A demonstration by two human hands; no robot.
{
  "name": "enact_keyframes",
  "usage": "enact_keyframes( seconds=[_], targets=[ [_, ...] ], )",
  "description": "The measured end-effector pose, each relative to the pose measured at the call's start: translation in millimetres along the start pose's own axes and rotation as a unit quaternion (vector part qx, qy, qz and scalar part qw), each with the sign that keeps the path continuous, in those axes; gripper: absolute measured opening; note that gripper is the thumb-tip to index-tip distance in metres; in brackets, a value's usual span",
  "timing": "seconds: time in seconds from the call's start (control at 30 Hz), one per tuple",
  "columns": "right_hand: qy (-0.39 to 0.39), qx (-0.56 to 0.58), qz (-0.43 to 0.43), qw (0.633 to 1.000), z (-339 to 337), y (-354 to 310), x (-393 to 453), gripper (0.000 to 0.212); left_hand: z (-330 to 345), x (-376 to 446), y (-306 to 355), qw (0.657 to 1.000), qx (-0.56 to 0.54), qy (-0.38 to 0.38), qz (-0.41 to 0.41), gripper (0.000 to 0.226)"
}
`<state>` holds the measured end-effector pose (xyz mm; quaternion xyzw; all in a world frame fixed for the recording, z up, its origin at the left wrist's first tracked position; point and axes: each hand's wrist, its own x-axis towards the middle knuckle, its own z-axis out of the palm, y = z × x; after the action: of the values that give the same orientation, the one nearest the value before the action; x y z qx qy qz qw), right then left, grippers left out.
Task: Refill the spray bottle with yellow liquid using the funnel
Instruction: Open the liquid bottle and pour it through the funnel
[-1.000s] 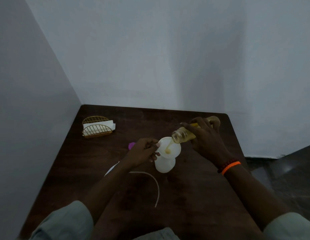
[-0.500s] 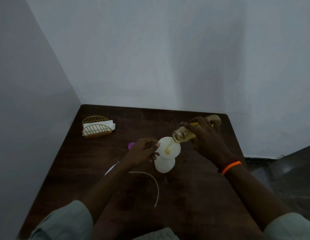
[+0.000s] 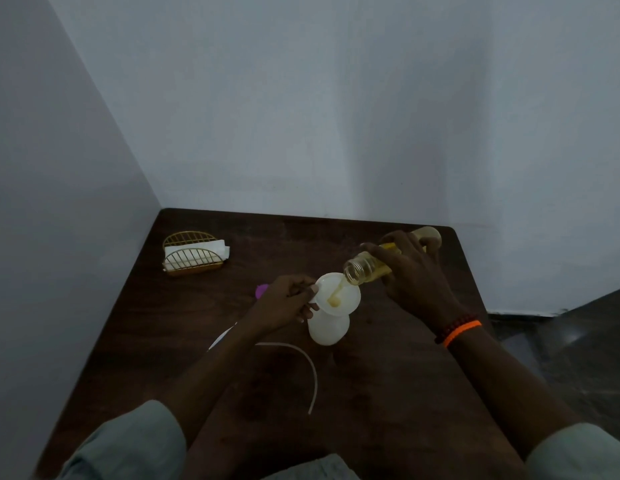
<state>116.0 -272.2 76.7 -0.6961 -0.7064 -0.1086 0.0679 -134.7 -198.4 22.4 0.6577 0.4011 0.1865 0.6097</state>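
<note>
A white spray bottle (image 3: 328, 328) stands upright mid-table with a white funnel (image 3: 346, 303) seated in its neck. My left hand (image 3: 287, 299) pinches the funnel's left rim. My right hand (image 3: 413, 276) grips a clear bottle of yellow liquid (image 3: 362, 269), tipped on its side with its mouth over the funnel. A thin yellow stream falls into the funnel, where a small yellow pool sits at the centre. The spray head with its white dip tube (image 3: 310, 368) lies on the table in front of the bottle, partly hidden under my left forearm.
The dark wooden table (image 3: 388, 410) sits in a corner between two pale walls. A gold wire napkin holder (image 3: 192, 254) with white napkins stands at the back left. A small purple cap (image 3: 261, 289) lies behind my left hand. Floor drops off to the right.
The yellow bottle has tipped slightly further and liquid keeps running into the funnel. Both hands hold their places.
</note>
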Motion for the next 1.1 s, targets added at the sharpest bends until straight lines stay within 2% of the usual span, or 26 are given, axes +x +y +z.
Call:
enact_keyframes(
  seconds=[1.1],
  targets=[
    [0.01, 0.01, 0.001, 1.0, -6.8, 0.0, 3.3, 0.067, -0.9, 2.8, -1.6, 1.0, -0.008, 0.001, -0.001, 0.024]
  ],
)
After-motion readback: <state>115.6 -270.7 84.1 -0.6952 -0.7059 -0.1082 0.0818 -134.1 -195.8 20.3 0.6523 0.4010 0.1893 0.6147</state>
